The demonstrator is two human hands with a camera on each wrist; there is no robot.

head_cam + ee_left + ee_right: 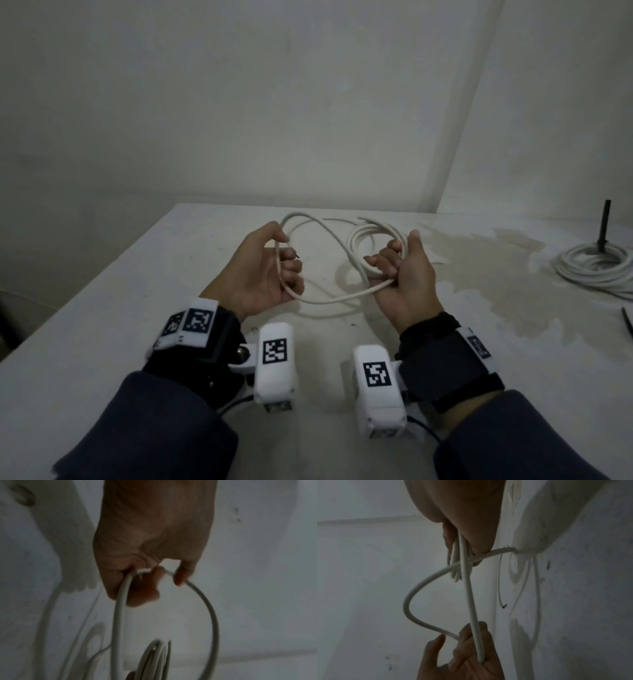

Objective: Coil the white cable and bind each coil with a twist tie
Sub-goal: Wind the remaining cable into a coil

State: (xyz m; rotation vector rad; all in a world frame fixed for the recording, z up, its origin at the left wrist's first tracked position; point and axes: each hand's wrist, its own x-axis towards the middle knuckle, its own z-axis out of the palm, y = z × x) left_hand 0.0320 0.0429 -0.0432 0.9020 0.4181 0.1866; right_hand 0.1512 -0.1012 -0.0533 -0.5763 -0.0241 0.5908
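A white cable (337, 299) hangs between both hands above the table. My right hand (390, 263) grips a small coil (368, 233) of several loops, thumb up. My left hand (284, 260) holds the free end of the cable, fingers curled round it, with a wide loose loop (298, 216) arching from it to the coil. In the left wrist view the left hand (150, 574) pinches the cable (120, 615), and the coil (157, 655) shows below. In the right wrist view the right hand (462, 540) clasps the bundled loops, and a thin black twist tie (499, 582) lies on the table.
The white table (137, 308) is stained at the right. A second white cable coil (596, 267) lies at the far right round a black upright post (604, 222). A dark strip (627, 323) shows at the right edge. White walls stand close behind.
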